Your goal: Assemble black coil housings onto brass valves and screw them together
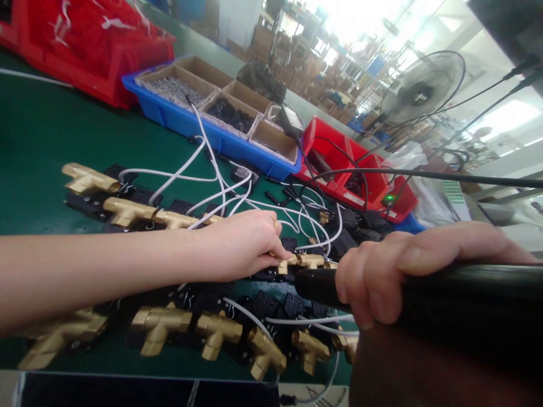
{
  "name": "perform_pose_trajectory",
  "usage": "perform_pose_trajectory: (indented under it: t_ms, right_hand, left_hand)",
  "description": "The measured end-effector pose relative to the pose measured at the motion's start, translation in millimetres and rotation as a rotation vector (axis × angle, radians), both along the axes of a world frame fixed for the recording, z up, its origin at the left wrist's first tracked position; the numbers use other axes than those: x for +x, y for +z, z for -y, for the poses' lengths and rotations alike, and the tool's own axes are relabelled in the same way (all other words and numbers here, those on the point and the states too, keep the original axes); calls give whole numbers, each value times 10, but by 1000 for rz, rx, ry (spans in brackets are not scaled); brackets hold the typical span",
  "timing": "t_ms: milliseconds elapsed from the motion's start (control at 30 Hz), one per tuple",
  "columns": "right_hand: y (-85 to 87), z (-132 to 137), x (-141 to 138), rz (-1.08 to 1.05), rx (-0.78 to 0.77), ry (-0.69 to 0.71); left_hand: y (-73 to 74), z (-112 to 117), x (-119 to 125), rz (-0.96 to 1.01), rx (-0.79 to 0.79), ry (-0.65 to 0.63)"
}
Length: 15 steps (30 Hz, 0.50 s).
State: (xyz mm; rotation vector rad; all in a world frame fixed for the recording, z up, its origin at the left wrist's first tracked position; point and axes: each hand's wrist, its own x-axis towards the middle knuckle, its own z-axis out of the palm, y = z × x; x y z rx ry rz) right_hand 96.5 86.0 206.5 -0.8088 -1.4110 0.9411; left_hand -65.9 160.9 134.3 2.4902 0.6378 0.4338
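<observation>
My left hand reaches across the bench, thumb and forefinger pinched on one end of a brass tee fitting that sits on a black body. My right hand is wrapped round a black, cylindrical tool that looks like an electric screwdriver. Its narrow end points left, close to the fitting, and its tip is hard to make out. Behind my left wrist lies a row of brass tee valves with black housings and white cables. More brass tees line the near edge.
A blue tray with cardboard compartments of small metal and black parts stands at the back. Red bins flank it, one holding red material. White cables tangle across the green mat. A black cord crosses at right, before a fan.
</observation>
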Motion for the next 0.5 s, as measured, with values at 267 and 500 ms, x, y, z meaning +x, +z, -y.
perform_pose_trajectory:
  t_ms: [267, 500]
  right_hand:
    - [9, -4, 61, 50, 42, 57]
    - [5, -30, 4, 43, 10, 45]
  left_hand:
    - [7, 0, 21, -34, -33, 23]
    - [26, 2, 37, -51, -68, 50]
